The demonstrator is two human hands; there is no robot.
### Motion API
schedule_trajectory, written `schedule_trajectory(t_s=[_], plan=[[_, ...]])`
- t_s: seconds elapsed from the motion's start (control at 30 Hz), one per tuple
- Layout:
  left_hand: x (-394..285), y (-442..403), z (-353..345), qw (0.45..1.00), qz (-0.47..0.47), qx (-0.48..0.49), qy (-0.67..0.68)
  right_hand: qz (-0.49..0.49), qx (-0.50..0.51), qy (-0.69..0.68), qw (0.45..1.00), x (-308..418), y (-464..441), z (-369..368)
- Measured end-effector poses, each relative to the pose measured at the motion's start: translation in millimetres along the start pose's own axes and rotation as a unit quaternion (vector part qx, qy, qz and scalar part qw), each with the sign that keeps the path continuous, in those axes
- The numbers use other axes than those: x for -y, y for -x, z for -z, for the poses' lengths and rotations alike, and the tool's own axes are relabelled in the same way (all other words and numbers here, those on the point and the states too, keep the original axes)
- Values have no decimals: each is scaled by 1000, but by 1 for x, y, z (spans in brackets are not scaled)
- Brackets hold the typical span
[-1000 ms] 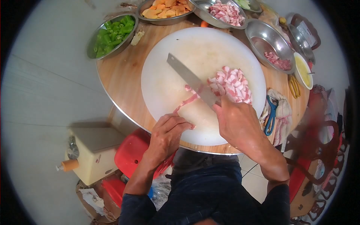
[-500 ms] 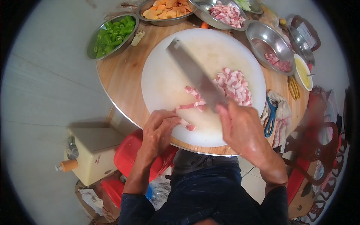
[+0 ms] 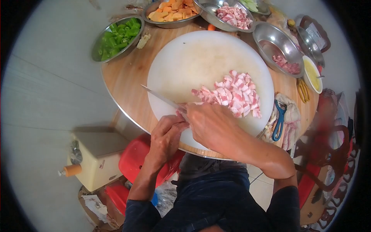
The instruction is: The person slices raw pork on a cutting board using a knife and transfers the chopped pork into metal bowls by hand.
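A round white cutting board (image 3: pixel 193 50) lies on the wooden table, with a pile of diced pork (image 3: pixel 237 92) on its right half. My right hand (image 3: pixel 212 121) is wrapped round the handle of a kitchen knife (image 3: pixel 164 99), whose blade is seen nearly edge-on and points to the upper left. At the board's near left edge, my left hand (image 3: pixel 168 131) is closed, its fingertips pinching a strip of pork (image 3: pixel 180 115) right beside the blade. Most of that strip is hidden by the two hands, which almost touch.
Metal bowls hold green peppers (image 3: pixel 118 38), orange slices (image 3: pixel 172 13) and cut meat (image 3: pixel 234 16). Another bowl (image 3: pixel 278 46) has some meat in it. Blue-handled scissors (image 3: pixel 279 120) lie on a cloth at right. Below the table edge stands a red plastic stool (image 3: pixel 133 158).
My right hand has moved left, bringing the knife from over the middle of the board down beside my left hand. The blade has turned from broadside to nearly edge-on.
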State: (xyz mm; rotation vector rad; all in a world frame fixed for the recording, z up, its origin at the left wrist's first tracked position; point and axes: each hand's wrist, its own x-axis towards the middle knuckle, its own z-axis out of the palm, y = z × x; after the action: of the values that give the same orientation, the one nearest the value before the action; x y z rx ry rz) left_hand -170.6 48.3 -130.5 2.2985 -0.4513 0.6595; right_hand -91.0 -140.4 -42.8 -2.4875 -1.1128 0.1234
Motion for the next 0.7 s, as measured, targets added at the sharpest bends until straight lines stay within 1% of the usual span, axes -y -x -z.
schedule_trajectory(t_s=[0.1, 0.17, 0.2, 0.27, 0.3, 0.37, 0.4, 0.47, 0.5, 0.57, 0.7], plan=[[-1, -1, 2, 1000, 4, 9, 0, 8, 14, 16, 1000, -4, -21, -5], [-1, 0, 1, 1000, -3, 9, 0, -60, -13, 31, 998, -7, -34, -8], [-1, 1, 0, 1000, -2, 6, -2, -57, -13, 32, 998, -9, -34, -7], [-2, 5, -3, 1000, 14, -13, -11, -114, -34, 29, 992, -20, -27, -2], [-6, 7, -3, 1000, 19, -13, -10, -114, -30, 29, 993, -20, -17, 3], [-13, 9, -3, 994, 77, -68, 28, -92, -42, -49, 994, -12, 11, 25], [-12, 13, -2, 994, 80, -69, 29, -93, -39, -49, 994, -12, 24, 29], [-7, 21, 4, 997, 49, -62, -2, -77, -1, -75, 994, -10, 47, 34], [-8, 21, 3, 997, 51, -61, -1, -78, 1, -77, 994, -6, 56, 38], [-11, 19, 1, 999, -21, -30, -12, -101, 56, -75, 990, 1, 69, 45], [-17, 10, -3, 999, -31, 3, 9, -105, 70, -68, 990, 9, 81, 45]])
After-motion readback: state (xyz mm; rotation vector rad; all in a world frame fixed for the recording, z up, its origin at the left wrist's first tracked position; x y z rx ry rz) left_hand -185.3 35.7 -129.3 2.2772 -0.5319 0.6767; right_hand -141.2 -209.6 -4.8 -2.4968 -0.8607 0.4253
